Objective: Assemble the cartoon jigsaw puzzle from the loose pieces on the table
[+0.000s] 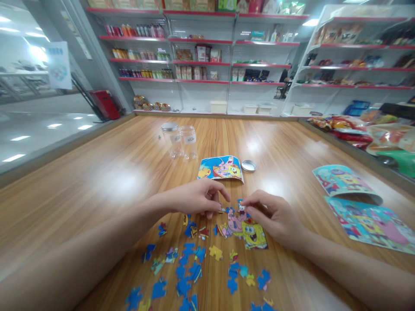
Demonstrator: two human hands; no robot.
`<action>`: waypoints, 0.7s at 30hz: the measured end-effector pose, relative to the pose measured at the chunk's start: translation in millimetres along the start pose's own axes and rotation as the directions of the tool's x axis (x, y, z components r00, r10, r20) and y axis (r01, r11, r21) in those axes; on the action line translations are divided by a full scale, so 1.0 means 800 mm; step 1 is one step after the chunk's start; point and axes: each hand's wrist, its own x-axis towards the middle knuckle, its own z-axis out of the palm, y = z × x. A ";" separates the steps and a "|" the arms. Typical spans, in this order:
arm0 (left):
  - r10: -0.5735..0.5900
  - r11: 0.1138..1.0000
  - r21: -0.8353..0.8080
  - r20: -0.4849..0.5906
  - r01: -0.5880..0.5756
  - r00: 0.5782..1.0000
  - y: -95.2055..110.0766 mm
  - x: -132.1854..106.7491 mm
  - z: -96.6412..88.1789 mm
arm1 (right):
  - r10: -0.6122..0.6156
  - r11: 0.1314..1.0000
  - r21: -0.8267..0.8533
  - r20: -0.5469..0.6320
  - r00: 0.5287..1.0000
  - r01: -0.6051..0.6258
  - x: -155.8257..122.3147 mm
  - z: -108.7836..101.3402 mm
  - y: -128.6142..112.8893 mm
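A partly joined cartoon jigsaw (245,229) lies on the wooden table (106,181) in front of me. My left hand (197,196) rests at its upper left edge, fingers curled and pinched on a small puzzle piece. My right hand (275,216) sits at the upper right edge, fingertips pinched on a piece at the top of the joined part. Several loose blue and yellow pieces (189,268) are scattered nearer to me.
A reference picture (221,168) lies beyond the hands, with a metal lid (249,165) beside it. Two clear jars (180,140) stand farther back. Two more printed sheets (356,203) lie at the right. Shop shelves (201,60) line the back wall.
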 end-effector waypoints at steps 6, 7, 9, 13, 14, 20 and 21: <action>-0.032 0.999 0.002 -0.023 0.032 0.999 -0.001 0.001 0.001 | 0.023 1.000 0.002 0.003 1.000 -0.023 -0.001 0.000 0.001; -0.035 0.999 -0.014 -0.029 0.035 0.999 -0.001 0.001 0.002 | 0.030 1.000 0.003 0.003 1.000 -0.030 -0.002 -0.001 0.001; -0.043 0.998 -0.047 -0.026 0.042 0.999 -0.003 0.001 0.004 | 0.038 0.999 0.006 0.002 0.999 -0.038 -0.001 0.000 0.000; -0.026 0.998 -0.064 -0.011 0.025 1.000 -0.002 0.001 0.005 | 0.046 0.999 0.028 0.012 0.999 -0.046 0.000 0.000 0.000; -0.009 0.999 -0.043 -0.014 0.009 1.000 -0.002 0.001 0.005 | 0.047 0.998 0.032 0.014 0.999 -0.048 0.000 0.000 0.000; 0.034 0.997 0.066 -0.042 -0.031 0.999 0.005 0.002 0.005 | 0.073 0.996 0.051 0.012 0.997 -0.073 -0.001 0.000 0.000; 0.034 0.996 0.086 -0.053 -0.030 0.998 0.005 0.002 0.005 | 0.082 0.995 0.062 0.017 0.997 -0.083 -0.001 0.000 0.000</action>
